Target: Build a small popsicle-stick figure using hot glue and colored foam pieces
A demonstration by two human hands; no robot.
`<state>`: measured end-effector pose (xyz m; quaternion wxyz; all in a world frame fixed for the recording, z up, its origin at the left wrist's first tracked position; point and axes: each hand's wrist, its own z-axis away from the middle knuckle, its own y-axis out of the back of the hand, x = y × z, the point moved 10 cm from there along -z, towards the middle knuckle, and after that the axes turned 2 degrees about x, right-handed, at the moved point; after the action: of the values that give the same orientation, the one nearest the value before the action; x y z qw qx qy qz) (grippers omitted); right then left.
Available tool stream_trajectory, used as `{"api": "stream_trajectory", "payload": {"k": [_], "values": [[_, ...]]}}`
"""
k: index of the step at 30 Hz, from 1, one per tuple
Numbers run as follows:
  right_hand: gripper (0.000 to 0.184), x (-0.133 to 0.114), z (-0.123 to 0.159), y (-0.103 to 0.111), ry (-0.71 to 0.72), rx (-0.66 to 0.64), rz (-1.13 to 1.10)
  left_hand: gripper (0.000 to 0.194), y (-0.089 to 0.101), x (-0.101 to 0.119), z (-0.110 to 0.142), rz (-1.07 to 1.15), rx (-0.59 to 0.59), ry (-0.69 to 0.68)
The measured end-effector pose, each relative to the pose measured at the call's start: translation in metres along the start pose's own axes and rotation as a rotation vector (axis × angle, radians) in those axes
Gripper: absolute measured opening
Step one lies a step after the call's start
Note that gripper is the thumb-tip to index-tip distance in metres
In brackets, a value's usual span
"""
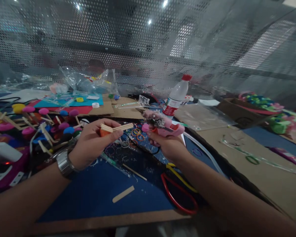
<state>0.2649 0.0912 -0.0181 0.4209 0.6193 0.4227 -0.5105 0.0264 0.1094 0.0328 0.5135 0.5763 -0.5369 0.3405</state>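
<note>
My left hand (pixel 92 140), wearing a metal watch, is closed on a small bundle of wooden craft sticks (pixel 122 127) joined at an angle. Something orange (pixel 104 132) shows under the sticks, between the fingers. In my right hand (pixel 169 144) is a pink hot glue gun (pixel 166 124), its nozzle pointing left and its front smeared with grey matter. A pink ball (pixel 145 127) shows at the fingers of that hand. The glue gun and the sticks are apart. Below the hands, a loose craft stick (pixel 123 194) lies on the blue table (pixel 88 200).
Large red-handled scissors (pixel 177 200) lie near my right forearm. Rubber bands (pixel 137 134) are scattered beyond the hands. At left is a pile of sticks with colored pom-poms (pixel 64 126). A plastic bottle (pixel 176 97) stands behind the glue gun; a cardboard box (pixel 244 113) sits right.
</note>
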Motion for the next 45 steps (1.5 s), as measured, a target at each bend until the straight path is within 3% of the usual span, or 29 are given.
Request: {"api": "stream_trajectory", "payload": {"k": [3,9,14,19,25,32,38,41,45], "values": [[0.045,0.007,-0.001,-0.002,-0.055,-0.006,-0.047,0.027,-0.003,0.004,0.001,-0.013,-0.021,-0.006],[0.045,-0.013,-0.002,-0.003,0.02,0.015,-0.105,0.024,0.001,0.006,0.001,-0.017,0.033,-0.005],[0.047,-0.005,-0.001,-0.009,-0.02,-0.026,-0.126,0.028,0.004,0.01,0.003,-0.021,0.036,-0.069],[0.044,0.005,0.002,-0.007,-0.042,-0.032,-0.06,0.029,0.008,0.016,0.007,-0.039,0.041,-0.102],[0.037,-0.002,0.003,-0.011,-0.009,-0.065,-0.05,0.022,0.004,0.025,0.009,-0.112,0.032,-0.153],[0.03,0.008,-0.002,-0.021,-0.146,-0.083,-0.19,0.026,0.006,0.007,0.003,-0.044,0.073,-0.024],[0.041,-0.004,-0.005,-0.024,-0.161,-0.162,-0.214,0.028,0.004,-0.003,0.001,0.036,0.051,0.012],[0.039,-0.009,-0.013,-0.018,-0.156,-0.144,-0.222,0.027,0.003,-0.005,0.002,0.061,0.04,0.023],[0.034,-0.007,-0.034,-0.025,-0.216,-0.185,-0.238,0.025,0.003,-0.005,0.002,0.088,0.035,0.045]]}}
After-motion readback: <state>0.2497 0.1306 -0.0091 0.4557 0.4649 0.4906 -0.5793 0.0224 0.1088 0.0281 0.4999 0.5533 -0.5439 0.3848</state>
